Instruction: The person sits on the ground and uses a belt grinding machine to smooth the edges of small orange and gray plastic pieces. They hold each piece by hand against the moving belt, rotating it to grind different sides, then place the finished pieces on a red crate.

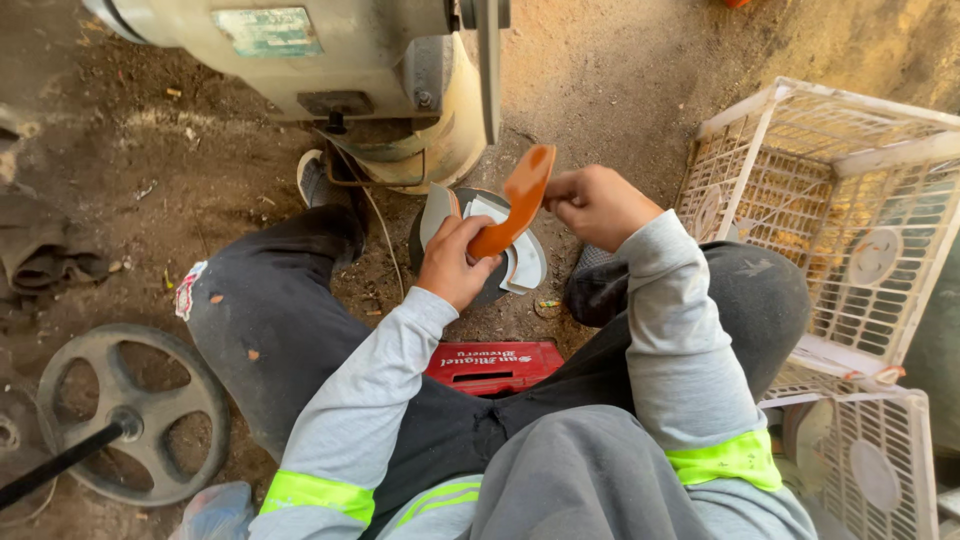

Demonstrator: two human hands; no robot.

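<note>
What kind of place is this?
Likely a small, rough workshop: dirt floor, a beige motor-driven machine, white plastic crates, and an orange sole-shaped piece in both hands.

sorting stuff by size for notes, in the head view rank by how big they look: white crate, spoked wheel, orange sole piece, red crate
1. white crate
2. spoked wheel
3. red crate, partly hidden by the legs, so unsure
4. orange sole piece, held in the left hand

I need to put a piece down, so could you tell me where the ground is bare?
Bare dirt lies between the machine base and the white crate, and left of the left knee above the spoked wheel. Between the feet it is crowded with sole pieces.
</note>
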